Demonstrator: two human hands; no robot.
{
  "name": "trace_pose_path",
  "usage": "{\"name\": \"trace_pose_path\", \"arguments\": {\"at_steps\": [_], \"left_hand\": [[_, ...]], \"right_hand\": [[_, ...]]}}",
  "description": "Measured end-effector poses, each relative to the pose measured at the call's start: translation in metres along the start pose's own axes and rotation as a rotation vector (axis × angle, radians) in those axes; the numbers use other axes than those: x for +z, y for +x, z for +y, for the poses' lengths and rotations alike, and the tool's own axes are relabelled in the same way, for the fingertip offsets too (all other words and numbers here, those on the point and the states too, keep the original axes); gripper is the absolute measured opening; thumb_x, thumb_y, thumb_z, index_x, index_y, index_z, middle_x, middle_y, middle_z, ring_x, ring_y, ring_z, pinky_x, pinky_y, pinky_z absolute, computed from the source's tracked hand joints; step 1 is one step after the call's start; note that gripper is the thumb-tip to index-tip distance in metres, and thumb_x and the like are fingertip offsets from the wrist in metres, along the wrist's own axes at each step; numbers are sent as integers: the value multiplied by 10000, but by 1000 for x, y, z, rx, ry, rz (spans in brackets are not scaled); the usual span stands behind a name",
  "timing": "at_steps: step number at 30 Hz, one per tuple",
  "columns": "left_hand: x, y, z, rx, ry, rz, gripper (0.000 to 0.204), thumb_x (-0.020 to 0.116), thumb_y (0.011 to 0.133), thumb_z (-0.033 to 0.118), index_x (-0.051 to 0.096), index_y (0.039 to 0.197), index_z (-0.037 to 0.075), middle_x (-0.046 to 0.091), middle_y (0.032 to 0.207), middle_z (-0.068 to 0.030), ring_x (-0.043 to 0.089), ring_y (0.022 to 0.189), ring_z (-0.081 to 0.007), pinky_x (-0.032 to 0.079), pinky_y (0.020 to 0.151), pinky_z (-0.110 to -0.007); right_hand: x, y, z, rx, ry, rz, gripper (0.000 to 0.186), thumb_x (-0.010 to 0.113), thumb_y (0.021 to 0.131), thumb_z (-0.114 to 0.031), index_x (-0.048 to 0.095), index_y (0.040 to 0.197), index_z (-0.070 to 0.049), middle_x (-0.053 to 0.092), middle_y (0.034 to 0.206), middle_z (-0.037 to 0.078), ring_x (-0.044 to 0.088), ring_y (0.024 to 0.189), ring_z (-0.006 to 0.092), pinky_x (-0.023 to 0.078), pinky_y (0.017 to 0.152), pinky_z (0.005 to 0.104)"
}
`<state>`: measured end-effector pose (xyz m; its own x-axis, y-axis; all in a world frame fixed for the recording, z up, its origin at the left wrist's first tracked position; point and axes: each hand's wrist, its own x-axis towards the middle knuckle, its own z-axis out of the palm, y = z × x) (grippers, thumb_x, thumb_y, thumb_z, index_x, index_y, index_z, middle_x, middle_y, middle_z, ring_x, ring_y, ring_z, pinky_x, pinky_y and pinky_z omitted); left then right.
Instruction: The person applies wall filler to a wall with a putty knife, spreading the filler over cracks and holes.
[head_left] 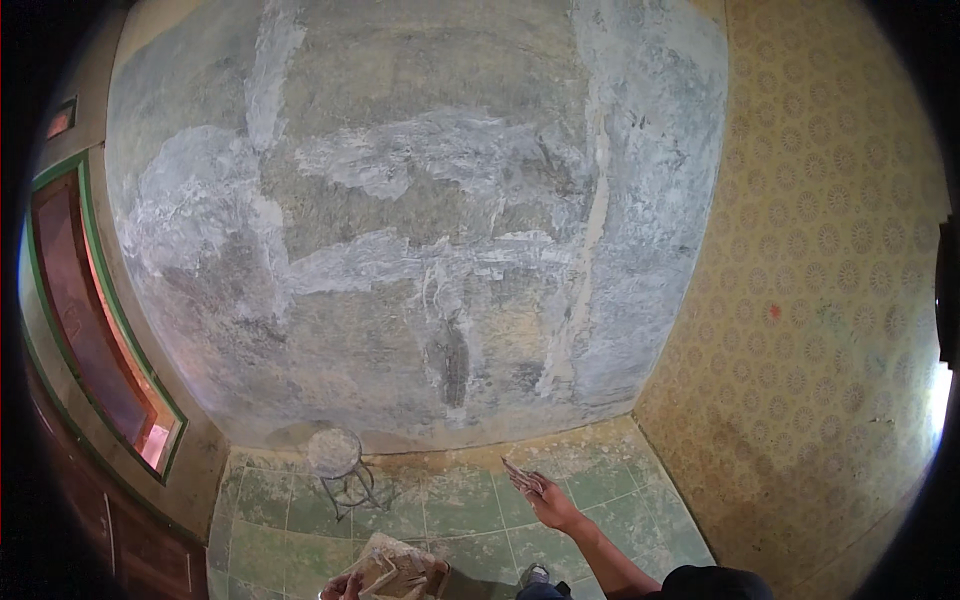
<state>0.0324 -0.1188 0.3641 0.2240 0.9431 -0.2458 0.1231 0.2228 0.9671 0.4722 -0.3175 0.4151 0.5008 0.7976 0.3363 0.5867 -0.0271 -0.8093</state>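
My right hand (pixel 543 501) is raised over the tiled floor, in front of the plastered wall (pixel 480 290). Its fingers are stretched out, with pale smears on them, and nothing shows in its grip. Low in the view, my left hand (pixel 346 587) is closed at the edge of a pale, plaster-caked board or shallow container (pixel 395 560). A thin light strip lies across that piece, and its right side looks brown. The lower edge of the picture cuts off part of both the left hand and the piece.
A round stool (pixel 335 455) with a dusty top and thin legs stands by the wall's foot. Green floor tiles (pixel 465 505) carry pale splatter. Patterned yellow wallpaper (pixel 800 300) covers the right wall. A green-framed window (pixel 95 310) is on the left. My shoe (pixel 535 574) shows below.
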Motion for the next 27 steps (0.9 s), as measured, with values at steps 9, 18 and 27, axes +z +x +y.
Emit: {"name": "trace_pose_path", "arguments": {"at_steps": [9, 18, 27], "left_hand": [[36, 37, -28, -53, 7, -20, 675, 711, 921, 294, 366, 1420, 0, 525, 1340, -227, 588, 1135, -310, 511, 939, -425], [103, 52, -23, -118, 412, -63, 673, 632, 962, 401, 449, 1436, -40, 326, 1576, -182, 432, 1355, -353, 375, 1119, -445], [164, 7, -22, -343, -299, -147, 821, 675, 925, 448, 251, 1563, 153, 384, 1524, -145, 440, 1327, -309, 455, 1004, -508]], "right_hand": [[-31, -20, -35, 169, -142, 10, 376, 500, 967, -116, 545, 1303, 45, 530, 1349, 261, 468, 1289, 422, 372, 1084, 428], [-87, -72, -34, 208, -274, 98, 385, 490, 981, -139, 545, 1335, 1, 528, 1371, 260, 434, 1332, 422, 370, 1106, 444], [-144, -134, 1, 318, -126, 186, 400, 492, 989, -161, 535, 1352, 1, 532, 1389, 229, 411, 1364, 420, 354, 1122, 435]]}}
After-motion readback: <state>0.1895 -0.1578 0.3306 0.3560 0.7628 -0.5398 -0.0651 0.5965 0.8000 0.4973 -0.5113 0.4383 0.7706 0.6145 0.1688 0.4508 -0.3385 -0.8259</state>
